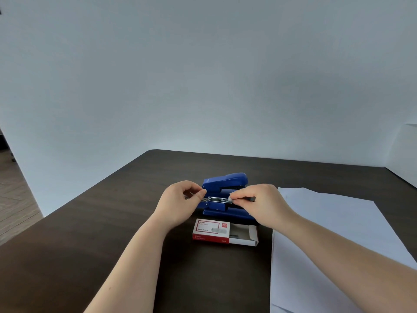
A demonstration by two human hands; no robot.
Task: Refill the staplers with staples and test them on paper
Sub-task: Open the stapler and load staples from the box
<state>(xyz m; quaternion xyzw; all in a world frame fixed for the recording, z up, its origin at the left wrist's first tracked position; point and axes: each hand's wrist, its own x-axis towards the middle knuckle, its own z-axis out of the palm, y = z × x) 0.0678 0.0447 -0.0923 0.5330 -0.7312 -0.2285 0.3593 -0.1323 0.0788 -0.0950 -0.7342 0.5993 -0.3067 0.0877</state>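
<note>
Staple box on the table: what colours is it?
Red and white staple box, its white tray slid open; clearest in the head view.

Two blue staplers lie side by side on the dark tabletop. The far stapler (225,182) rests closed, its nose pointing right. The near stapler (222,208) has its metal magazine (218,199) exposed along the top. In front of them sits a red-and-white staple box (212,231), its inner tray (244,236) slid out to the right. White paper sheets (327,240) lie flat to the right.
</note>
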